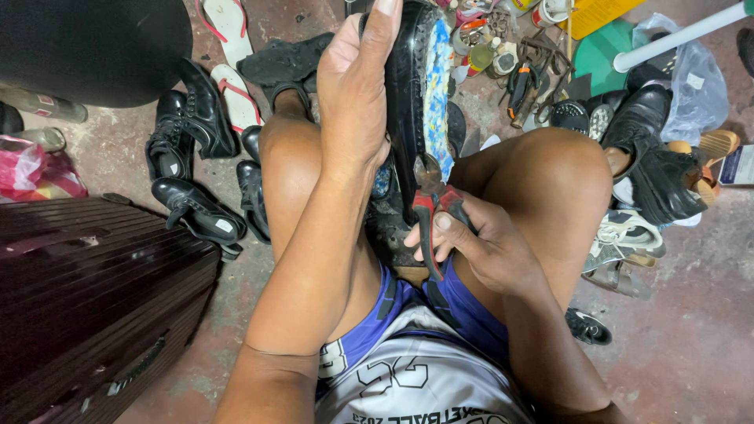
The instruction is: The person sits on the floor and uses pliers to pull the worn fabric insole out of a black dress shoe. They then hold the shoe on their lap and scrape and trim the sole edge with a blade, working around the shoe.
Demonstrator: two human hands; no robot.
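Note:
My left hand point(355, 86) grips a black leather shoe point(404, 94) held upright between my knees, its sole side turned right and showing a blue and yellow patterned surface point(437, 86). My right hand point(479, 243) is closed on red-handled pliers point(430, 206), whose jaws touch the lower edge of the shoe's sole near the heel. Both forearms reach forward over my lap.
Several black shoes point(188, 157) and red-strapped flip-flops point(234, 90) lie on the concrete floor at left. A dark ribbed suitcase point(86, 298) stands at lower left. More shoes point(652, 157), tools point(522, 86), small jars and a plastic bag point(691, 86) crowd the right and top.

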